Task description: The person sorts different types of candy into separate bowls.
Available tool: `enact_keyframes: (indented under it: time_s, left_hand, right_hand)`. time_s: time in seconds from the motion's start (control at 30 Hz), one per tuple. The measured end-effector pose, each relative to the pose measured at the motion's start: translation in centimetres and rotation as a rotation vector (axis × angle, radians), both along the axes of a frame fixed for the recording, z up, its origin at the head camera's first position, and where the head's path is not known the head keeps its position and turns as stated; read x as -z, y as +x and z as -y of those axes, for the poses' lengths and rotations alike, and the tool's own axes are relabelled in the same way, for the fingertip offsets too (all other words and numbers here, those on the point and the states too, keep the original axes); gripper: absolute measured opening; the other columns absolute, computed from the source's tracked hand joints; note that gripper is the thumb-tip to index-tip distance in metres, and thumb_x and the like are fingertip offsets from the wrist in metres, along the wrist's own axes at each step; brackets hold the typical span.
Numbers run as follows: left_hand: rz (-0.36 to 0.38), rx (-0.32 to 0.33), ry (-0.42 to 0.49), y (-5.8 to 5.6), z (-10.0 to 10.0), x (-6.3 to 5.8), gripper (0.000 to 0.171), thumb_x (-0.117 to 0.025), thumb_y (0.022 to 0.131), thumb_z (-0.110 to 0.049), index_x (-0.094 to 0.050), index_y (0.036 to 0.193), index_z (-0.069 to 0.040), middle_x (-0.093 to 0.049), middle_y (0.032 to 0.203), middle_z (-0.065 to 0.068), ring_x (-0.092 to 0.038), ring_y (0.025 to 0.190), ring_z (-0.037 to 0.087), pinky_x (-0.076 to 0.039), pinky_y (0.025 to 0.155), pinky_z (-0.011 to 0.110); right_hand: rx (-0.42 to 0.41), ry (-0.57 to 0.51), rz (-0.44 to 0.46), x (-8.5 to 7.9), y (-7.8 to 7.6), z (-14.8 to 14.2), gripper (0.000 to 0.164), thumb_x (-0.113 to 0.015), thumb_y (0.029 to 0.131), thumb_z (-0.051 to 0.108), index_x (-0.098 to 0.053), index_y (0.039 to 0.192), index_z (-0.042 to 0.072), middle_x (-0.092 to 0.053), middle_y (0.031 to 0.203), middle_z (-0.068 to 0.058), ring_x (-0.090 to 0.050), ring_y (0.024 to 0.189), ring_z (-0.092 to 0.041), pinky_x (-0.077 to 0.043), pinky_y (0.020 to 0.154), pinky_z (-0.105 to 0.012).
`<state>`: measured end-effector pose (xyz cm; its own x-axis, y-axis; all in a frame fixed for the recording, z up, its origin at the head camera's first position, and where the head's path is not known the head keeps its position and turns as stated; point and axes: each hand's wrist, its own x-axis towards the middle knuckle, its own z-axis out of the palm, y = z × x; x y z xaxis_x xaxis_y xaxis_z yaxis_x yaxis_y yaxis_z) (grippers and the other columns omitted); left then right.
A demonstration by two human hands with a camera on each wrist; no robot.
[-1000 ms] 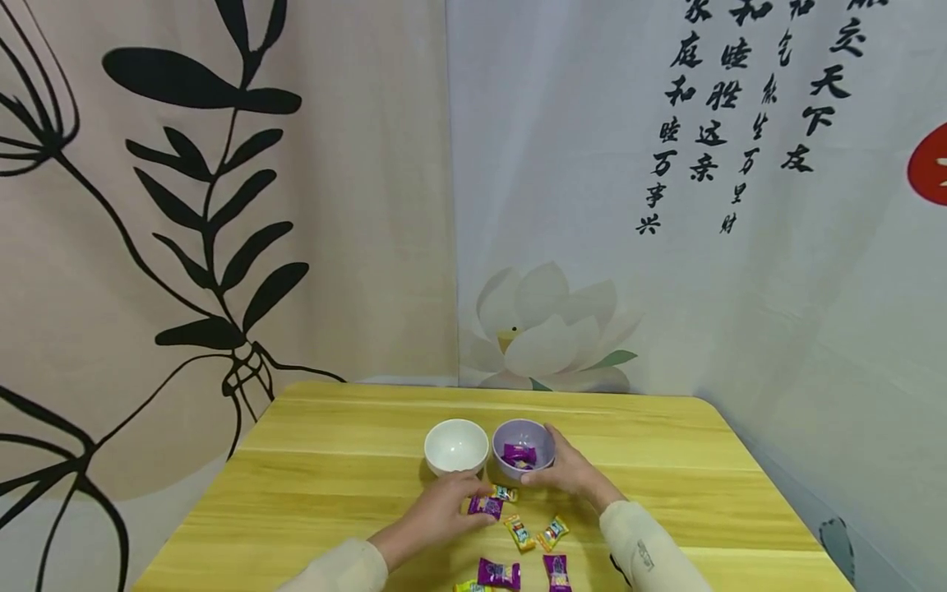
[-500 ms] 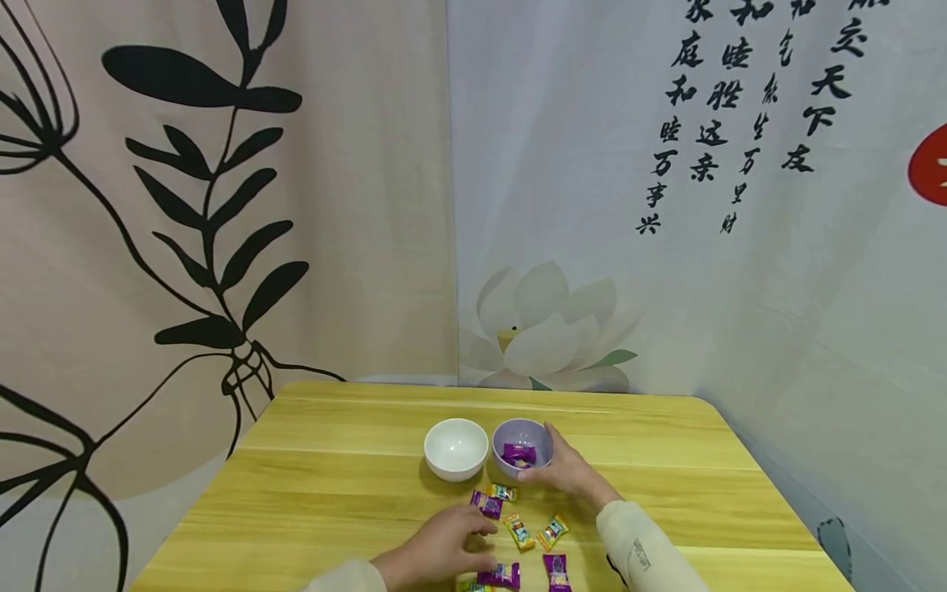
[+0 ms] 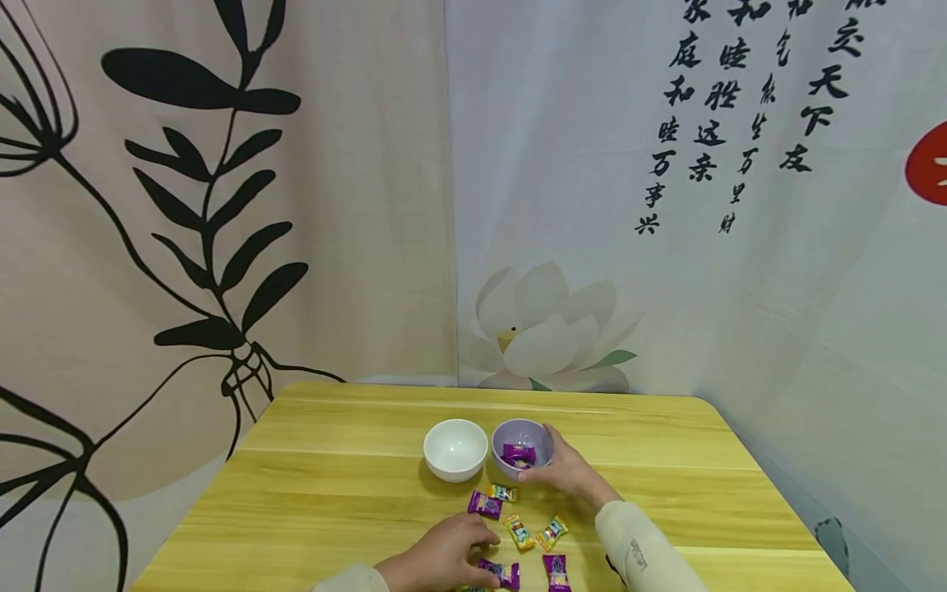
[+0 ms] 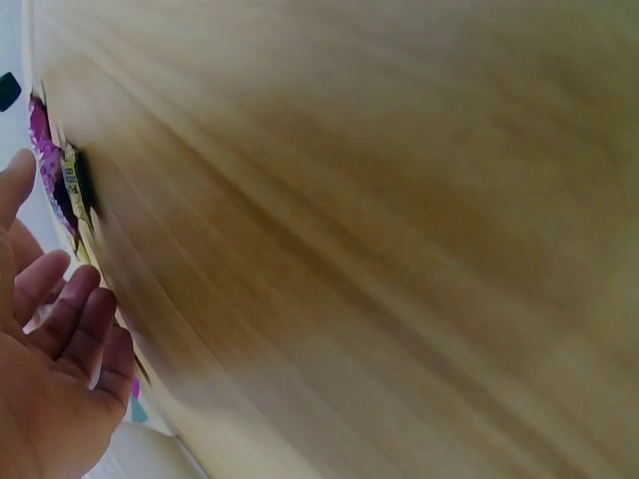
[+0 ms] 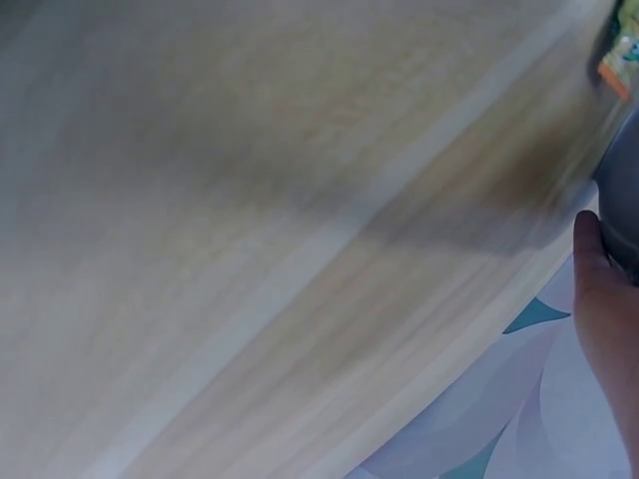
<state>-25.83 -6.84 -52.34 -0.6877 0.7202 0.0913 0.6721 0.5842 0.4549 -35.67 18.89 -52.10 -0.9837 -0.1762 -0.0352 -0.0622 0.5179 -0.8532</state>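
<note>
My left hand [image 3: 444,554], thumb and fingers parted, is nearest the oblong purple-wrapped candy [image 3: 510,574] just right of its fingertips, long axis pointing rightward; whether they touch, I can't tell. My right hand [image 3: 575,472] grips the round lavender bowl [image 3: 521,432].

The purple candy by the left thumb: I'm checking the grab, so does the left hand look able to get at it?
Probably yes: the left hand looks empty and is close beside the purple candy, with nothing visible blocking the way.
</note>
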Motion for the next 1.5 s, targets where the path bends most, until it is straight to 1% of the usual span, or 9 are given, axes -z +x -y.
enact_keyframes:
  time_s: [0.17,0.37,0.57,0.63,0.8,0.93,1.13,1.37,1.5]
  left_hand:
    - [-0.052,0.027,-0.009,-0.1,0.1,0.1,0.043,-0.079,0.082,-0.046,-0.075,0.108,-0.012,-0.055,0.094,-0.016,-0.049,0.088,-0.002,-0.045,0.079,0.018]
    - [-0.077,0.05,-0.027,-0.3,0.0,0.5,0.034,-0.076,0.085,-0.044,-0.076,0.105,-0.015,-0.055,0.095,-0.015,-0.05,0.09,-0.001,-0.046,0.081,0.019]
    - [-0.16,0.064,-0.061,-0.3,-0.1,0.6,0.037,-0.078,0.083,-0.046,-0.077,0.105,-0.016,-0.056,0.096,-0.014,-0.05,0.09,0.0,-0.044,0.081,0.018]
    - [-0.171,0.065,-0.066,-0.3,-0.2,0.6,0.036,-0.078,0.082,-0.046,-0.077,0.104,-0.017,-0.055,0.095,-0.014,-0.05,0.09,0.0,-0.043,0.079,0.017]
    - [-0.154,0.057,-0.068,-0.3,-0.4,0.5,0.032,-0.078,0.083,-0.043,-0.077,0.102,-0.018,-0.054,0.093,-0.014,-0.048,0.089,0.001,-0.043,0.078,0.017]
    - [-0.157,0.058,-0.092,-0.4,-0.4,0.4,0.031,-0.078,0.083,-0.043,-0.077,0.103,-0.02,-0.053,0.093,-0.013,-0.047,0.087,0.001,-0.043,0.077,0.018]
    - [-0.118,0.045,-0.113,-0.7,-0.8,0.7,0.028,-0.077,0.084,-0.043,-0.077,0.104,-0.024,-0.048,0.089,-0.014,-0.042,0.082,0.0,-0.039,0.072,0.017]
    - [-0.109,0.035,-0.063,-0.8,-0.8,1.0,0.024,-0.076,0.084,-0.045,-0.077,0.097,-0.024,-0.047,0.085,-0.016,-0.043,0.08,-0.002,-0.038,0.071,0.016]
    - [-0.057,0.023,-0.027,-1.0,-0.8,0.8,0.022,-0.075,0.085,-0.043,-0.077,0.096,-0.024,-0.049,0.086,-0.018,-0.044,0.081,-0.002,-0.04,0.071,0.015]
  right_hand:
    - [0.001,-0.004,0.007,0.0,-0.1,0.1,0.124,-0.091,0.068,0.044,-0.015,0.157,0.002,-0.036,0.151,-0.027,-0.037,0.136,-0.047,-0.028,0.109,-0.063]
    - [0.003,0.012,0.011,-0.1,0.0,0.1,0.125,-0.091,0.067,0.045,-0.015,0.157,0.003,-0.036,0.15,-0.026,-0.037,0.135,-0.047,-0.029,0.108,-0.064]
    - [0.006,0.018,0.013,-0.1,0.1,-0.1,0.124,-0.09,0.068,0.045,-0.016,0.157,0.003,-0.036,0.151,-0.026,-0.036,0.136,-0.047,-0.029,0.108,-0.064]
    - [0.008,0.011,0.019,-0.1,0.1,-0.1,0.124,-0.09,0.067,0.046,-0.015,0.157,0.004,-0.035,0.151,-0.026,-0.036,0.136,-0.047,-0.029,0.109,-0.064]
    - [0.011,0.014,0.029,0.0,0.1,-0.2,0.125,-0.09,0.066,0.049,-0.016,0.157,0.005,-0.035,0.152,-0.026,-0.036,0.136,-0.047,-0.029,0.108,-0.064]
    - [0.006,0.022,0.02,0.1,0.0,-0.1,0.125,-0.089,0.066,0.05,-0.016,0.157,0.004,-0.035,0.151,-0.026,-0.036,0.136,-0.047,-0.029,0.108,-0.064]
    - [0.004,0.0,0.018,0.1,0.3,-0.1,0.124,-0.09,0.067,0.046,-0.015,0.157,0.003,-0.036,0.151,-0.026,-0.037,0.135,-0.047,-0.029,0.108,-0.065]
    - [0.007,0.003,0.017,0.0,0.4,-0.1,0.124,-0.091,0.067,0.044,-0.016,0.157,0.003,-0.037,0.15,-0.026,-0.037,0.135,-0.048,-0.029,0.107,-0.065]
    - [0.004,-0.002,0.014,-0.1,0.1,-0.2,0.124,-0.09,0.067,0.045,-0.016,0.157,0.004,-0.038,0.15,-0.025,-0.038,0.135,-0.047,-0.03,0.108,-0.064]
